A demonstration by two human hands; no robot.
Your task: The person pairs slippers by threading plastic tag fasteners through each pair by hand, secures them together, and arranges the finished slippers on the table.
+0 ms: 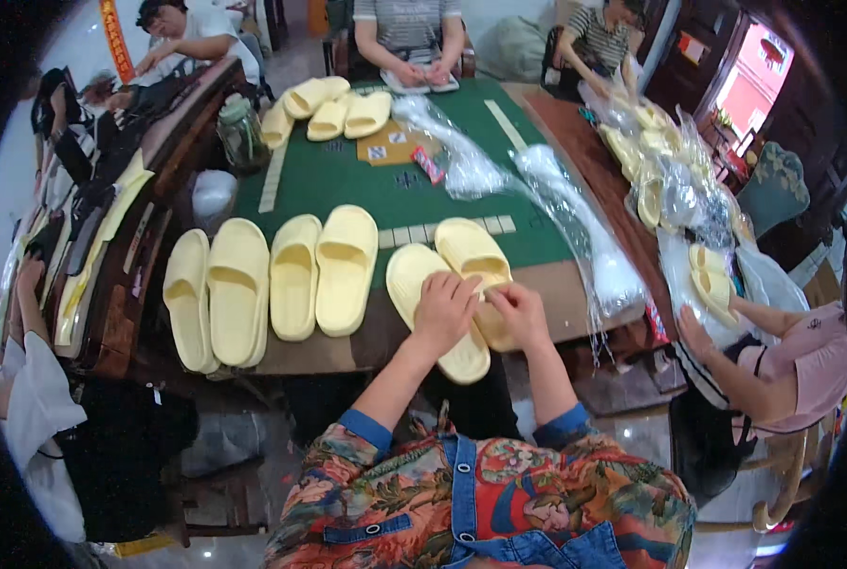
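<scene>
A pair of pale yellow slippers lies in front of me at the table's near edge: a left slipper (463, 358) and a right slipper (461, 239). Over them, my left hand (445, 308) is closed, its fingertips close to the right slipper's strap. Fingers pinched together, my right hand (520, 313) meets the left one above that strap. Whatever is between the fingertips is too small to make out. Left of my hands stand two more pairs, one with a slipper (346, 270) nearest me and one with a slipper (237, 289) farther left.
Across the green tabletop (338, 185) lie more yellow slippers (328, 119), a red packet (428, 166) and clear plastic bags (461, 171). A glass jar (241, 133) stands at the left. Bagged slippers (665, 142) cover the right side table. Several people work around me.
</scene>
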